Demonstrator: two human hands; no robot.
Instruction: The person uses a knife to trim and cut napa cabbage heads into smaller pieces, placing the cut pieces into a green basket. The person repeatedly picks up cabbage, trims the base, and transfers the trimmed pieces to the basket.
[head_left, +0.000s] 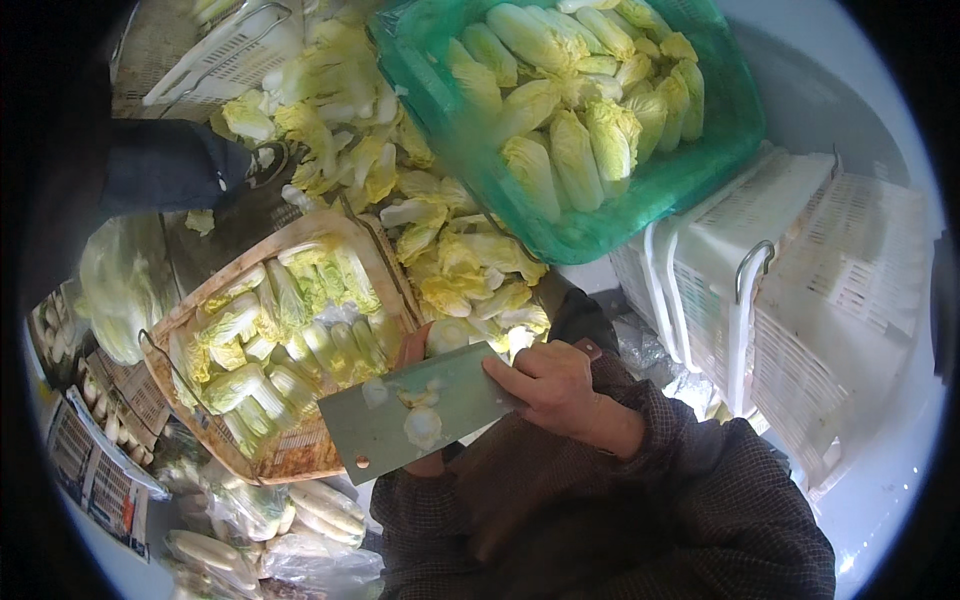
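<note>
My right hand (551, 386) grips a wide steel cleaver (405, 420) by its handle end, with a finger lying along the flat of the blade. The blade reaches out to the left and mirrors a pale cut cabbage base. Most of my left hand (412, 346) is hidden behind the blade; its fingers show above the upper edge and its wrist below. Those fingers wrap the side of a napa cabbage (448, 336), whose rounded pale end shows above the blade. Left of the blade, a stained orange-tan crate (296, 454) holds trimmed napa cabbages (281, 289).
A green plastic basket (600, 240) full of napa cabbages stands ahead. Loose yellow leaves (457, 255) cover the floor between the containers. White slotted crates (735, 292) are on the right. Bagged white radishes (217, 559) lie lower left. A person's dark-clothed leg (165, 165) is at upper left.
</note>
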